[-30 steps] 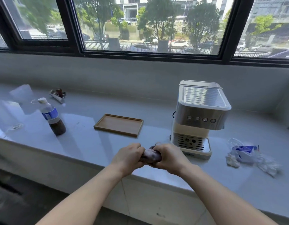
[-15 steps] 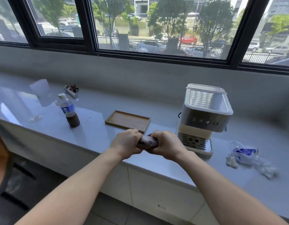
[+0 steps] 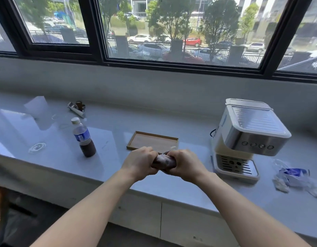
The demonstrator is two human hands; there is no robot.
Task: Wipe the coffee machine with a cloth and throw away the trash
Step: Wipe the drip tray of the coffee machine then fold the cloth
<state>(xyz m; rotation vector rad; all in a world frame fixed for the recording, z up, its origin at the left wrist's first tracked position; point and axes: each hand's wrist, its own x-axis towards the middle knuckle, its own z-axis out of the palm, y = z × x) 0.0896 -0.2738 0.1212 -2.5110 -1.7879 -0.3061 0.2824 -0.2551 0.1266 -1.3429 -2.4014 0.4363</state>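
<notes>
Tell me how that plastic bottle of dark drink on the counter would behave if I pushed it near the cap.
The plastic bottle stands tall and narrow, so a high push would probably tip it. Only its lower part holds liquid, so it is likely light. The glossy counter may let it slide under a low push.

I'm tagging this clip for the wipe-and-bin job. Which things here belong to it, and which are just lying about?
Belong: cloth, gripped by left hand and right hand; coffee machine; crumpled wrappers right of the machine.
Lying about: drink bottle; wooden tray; small items near the back wall.
</notes>
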